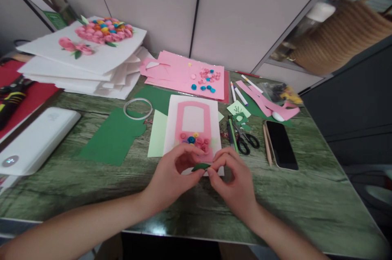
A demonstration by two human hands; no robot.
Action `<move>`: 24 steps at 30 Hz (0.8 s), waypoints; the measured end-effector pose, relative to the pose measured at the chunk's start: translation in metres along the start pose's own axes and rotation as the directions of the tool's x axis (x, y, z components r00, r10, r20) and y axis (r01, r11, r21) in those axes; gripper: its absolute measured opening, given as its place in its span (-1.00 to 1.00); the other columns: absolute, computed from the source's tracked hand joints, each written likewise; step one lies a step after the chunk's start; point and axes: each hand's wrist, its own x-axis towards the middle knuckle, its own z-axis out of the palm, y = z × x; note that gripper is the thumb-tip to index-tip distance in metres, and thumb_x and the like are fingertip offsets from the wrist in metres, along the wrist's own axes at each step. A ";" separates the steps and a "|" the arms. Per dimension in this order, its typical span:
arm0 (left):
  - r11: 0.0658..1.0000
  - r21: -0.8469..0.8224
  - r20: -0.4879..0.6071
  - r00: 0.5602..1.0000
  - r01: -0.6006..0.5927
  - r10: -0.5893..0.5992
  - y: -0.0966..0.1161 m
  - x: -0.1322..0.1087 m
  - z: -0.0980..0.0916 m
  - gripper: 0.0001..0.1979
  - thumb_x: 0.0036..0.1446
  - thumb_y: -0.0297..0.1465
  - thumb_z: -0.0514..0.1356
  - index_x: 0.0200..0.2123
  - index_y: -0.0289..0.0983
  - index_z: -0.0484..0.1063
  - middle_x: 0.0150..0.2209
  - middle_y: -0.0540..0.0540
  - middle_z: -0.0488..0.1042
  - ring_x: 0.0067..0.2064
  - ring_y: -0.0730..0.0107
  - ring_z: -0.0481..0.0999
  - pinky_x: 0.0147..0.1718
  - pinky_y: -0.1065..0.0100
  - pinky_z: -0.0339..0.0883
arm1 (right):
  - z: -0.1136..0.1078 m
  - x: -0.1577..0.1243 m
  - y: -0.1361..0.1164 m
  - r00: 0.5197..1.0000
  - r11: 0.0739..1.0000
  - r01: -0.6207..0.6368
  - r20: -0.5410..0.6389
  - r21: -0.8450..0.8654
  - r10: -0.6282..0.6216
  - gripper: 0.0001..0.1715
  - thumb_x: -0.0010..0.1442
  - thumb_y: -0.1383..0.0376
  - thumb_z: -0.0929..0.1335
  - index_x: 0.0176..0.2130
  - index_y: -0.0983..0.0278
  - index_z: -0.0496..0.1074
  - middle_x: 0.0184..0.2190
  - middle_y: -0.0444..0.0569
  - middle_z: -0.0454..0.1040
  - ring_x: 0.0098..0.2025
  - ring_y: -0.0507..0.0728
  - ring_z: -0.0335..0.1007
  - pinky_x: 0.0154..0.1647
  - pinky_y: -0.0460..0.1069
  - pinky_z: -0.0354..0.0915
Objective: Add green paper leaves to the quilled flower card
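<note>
A small dark green paper leaf (pixel 200 166) is held between both hands, just above the near edge of a white sheet (pixel 171 125). My left hand (pixel 173 168) curves round it, with its thumb at the leaf's lower edge; the index finger arches above. My right hand (pixel 233 174) pinches the leaf's right end between thumb and index finger. On the white sheet lies a pink paper frame (pixel 180 119) with a rectangular opening. Rolled paper flowers (pixel 202 143) in pink, blue and yellow cluster on its lower part, partly hidden by my fingers.
Scissors (pixel 244 145), a cutter (pixel 232 134), a pencil (pixel 267 145) and a phone (pixel 281 144) lie to the right. Green paper (pixel 107 141), a tape roll (pixel 125 108) and a white power bank (pixel 39 139) are left. Pink sheets (pixel 177 76) with loose flowers lie behind; stacked white sheets (pixel 101 76) stand back left.
</note>
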 end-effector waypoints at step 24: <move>0.997 0.081 0.009 1.000 0.016 -0.017 0.004 -0.003 0.002 -0.65 -0.15 -0.67 0.19 -0.25 -0.25 0.35 -0.38 0.06 0.34 -0.31 0.54 0.41 -0.25 0.47 0.36 | 0.002 -0.001 -0.004 1.000 1.000 0.017 0.010 0.013 -0.017 -0.84 -0.01 0.49 0.34 -0.50 0.25 0.31 -0.45 -0.14 0.30 -0.37 0.04 0.31 -0.36 -0.05 0.21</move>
